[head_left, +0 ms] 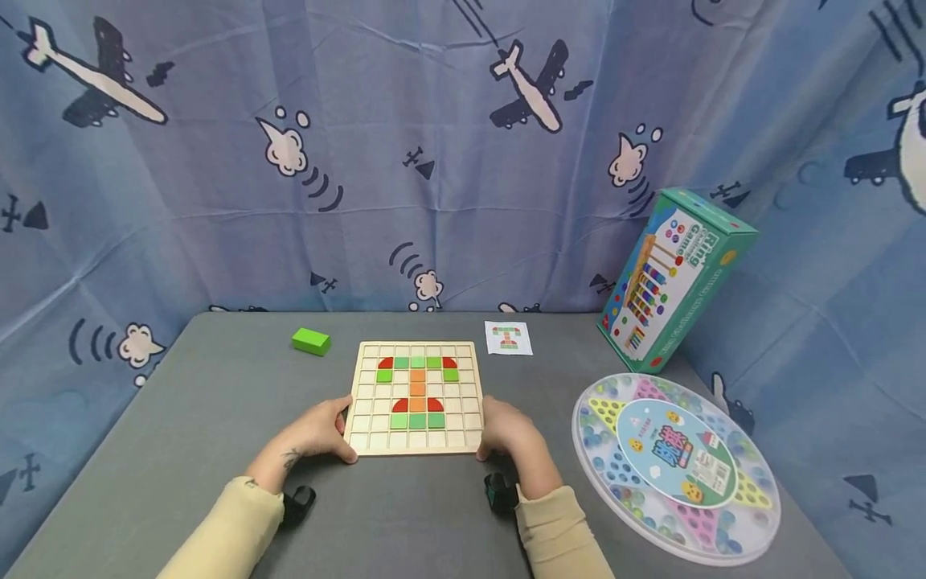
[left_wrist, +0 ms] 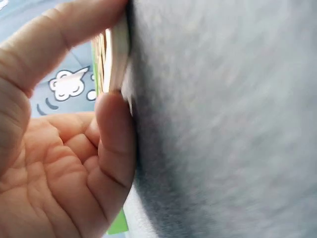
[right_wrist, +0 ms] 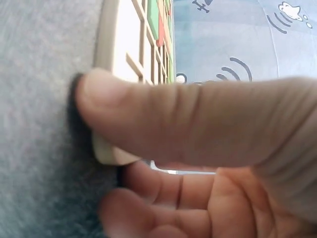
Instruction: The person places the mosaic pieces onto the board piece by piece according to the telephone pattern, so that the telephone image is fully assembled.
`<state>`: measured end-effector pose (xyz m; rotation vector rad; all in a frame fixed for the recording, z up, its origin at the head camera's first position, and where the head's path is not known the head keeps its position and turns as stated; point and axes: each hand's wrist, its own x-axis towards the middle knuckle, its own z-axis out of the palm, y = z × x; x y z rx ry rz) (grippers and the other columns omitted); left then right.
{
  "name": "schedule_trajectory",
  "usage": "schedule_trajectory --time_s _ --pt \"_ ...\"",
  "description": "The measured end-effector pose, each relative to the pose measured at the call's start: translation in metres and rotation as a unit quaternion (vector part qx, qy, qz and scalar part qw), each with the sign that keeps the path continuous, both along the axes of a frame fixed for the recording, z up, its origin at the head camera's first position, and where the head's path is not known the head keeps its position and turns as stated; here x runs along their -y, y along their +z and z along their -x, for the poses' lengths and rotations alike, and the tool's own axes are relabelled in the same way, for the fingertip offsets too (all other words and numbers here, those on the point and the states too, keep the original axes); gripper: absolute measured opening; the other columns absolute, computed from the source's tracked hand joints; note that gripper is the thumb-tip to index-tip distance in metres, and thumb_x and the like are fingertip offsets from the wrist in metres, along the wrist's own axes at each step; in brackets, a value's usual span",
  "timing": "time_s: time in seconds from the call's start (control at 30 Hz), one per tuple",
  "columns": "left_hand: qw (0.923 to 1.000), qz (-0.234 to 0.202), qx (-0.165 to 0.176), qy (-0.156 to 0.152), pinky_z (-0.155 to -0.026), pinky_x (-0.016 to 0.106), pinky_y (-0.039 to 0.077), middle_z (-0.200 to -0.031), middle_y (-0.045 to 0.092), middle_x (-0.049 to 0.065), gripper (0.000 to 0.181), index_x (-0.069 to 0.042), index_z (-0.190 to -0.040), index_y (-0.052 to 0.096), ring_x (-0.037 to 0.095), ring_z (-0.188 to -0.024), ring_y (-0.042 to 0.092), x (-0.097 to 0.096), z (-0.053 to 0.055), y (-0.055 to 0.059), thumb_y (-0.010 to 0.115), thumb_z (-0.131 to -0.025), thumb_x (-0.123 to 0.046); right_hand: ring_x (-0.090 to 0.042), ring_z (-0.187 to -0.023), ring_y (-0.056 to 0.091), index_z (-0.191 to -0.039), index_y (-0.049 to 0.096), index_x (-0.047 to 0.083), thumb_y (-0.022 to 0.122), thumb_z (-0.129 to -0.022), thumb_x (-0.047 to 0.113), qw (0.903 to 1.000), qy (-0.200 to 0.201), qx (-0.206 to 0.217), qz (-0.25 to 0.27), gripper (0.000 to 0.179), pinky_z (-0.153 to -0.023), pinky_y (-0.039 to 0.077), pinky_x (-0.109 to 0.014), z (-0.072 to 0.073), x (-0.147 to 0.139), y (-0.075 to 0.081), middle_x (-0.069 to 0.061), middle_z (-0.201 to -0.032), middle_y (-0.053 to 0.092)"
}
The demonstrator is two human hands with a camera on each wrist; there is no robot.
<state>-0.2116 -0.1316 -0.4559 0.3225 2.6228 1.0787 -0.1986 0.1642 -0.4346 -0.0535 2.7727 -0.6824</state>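
A square wooden grid board [head_left: 369, 394] lies flat on the grey table. Red curved pieces, green squares and orange squares [head_left: 417, 388] fill some of its cells in a figure with a wide top, narrow stem and wide base. My left hand [head_left: 314, 434] holds the near left corner, thumb at the front edge and fingers along the side. At the near right corner, my right hand [head_left: 512, 434] grips the board the same way. In the right wrist view the thumb [right_wrist: 163, 121] presses the board's edge. Beyond the board lies a small white card [head_left: 509, 338] with a similar coloured figure.
A bright green block [head_left: 311, 342] sits at the back left. To the right lies a round marble game board [head_left: 676, 466] with a clear cover; behind it a green game box [head_left: 669, 281] leans at a tilt. A blue airplane-print curtain [head_left: 405, 161] hangs behind the table [head_left: 253, 386].
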Motion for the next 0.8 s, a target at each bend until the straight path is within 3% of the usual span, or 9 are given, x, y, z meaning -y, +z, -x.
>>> schedule_trajectory --time_s 0.27,0.53,0.8 --pt "0.9995 0.0 0.011 -0.029 -0.054 0.027 0.041 -0.07 0.056 0.008 0.107 0.013 -0.141 0.021 0.014 -0.058 0.05 -0.004 0.012 0.001 0.083 -0.055 -0.002 -0.021 -0.052 0.053 -0.113 0.054 0.002 0.078 -0.057 -0.007 0.9954 -0.026 0.008 0.092 0.061 -0.046 0.043 -0.03 0.003 -0.007 -0.008 -0.009 -0.08 0.056" --pt "0.9994 0.0 0.034 -0.011 -0.053 0.027 0.041 -0.068 0.056 0.008 0.106 0.009 -0.143 0.02 0.014 -0.057 0.049 0.0 0.011 0.004 0.082 -0.058 -0.001 -0.022 -0.07 0.053 -0.133 0.045 0.005 0.076 -0.058 -0.012 0.9881 -0.014 0.029 0.15 0.083 -0.05 0.044 -0.031 0.008 -0.009 -0.016 -0.013 -0.104 0.057" --pt "0.9991 0.011 0.041 -0.005 -0.053 0.027 0.037 -0.068 0.051 0.008 0.105 0.006 -0.144 0.02 0.015 -0.058 0.044 0.002 0.013 0.0 0.082 -0.06 -0.004 -0.02 -0.053 0.05 -0.139 0.037 0.008 0.075 -0.066 -0.007 0.9862 -0.014 0.051 0.157 0.083 -0.047 0.043 -0.03 0.007 -0.011 -0.017 -0.012 -0.091 0.057"
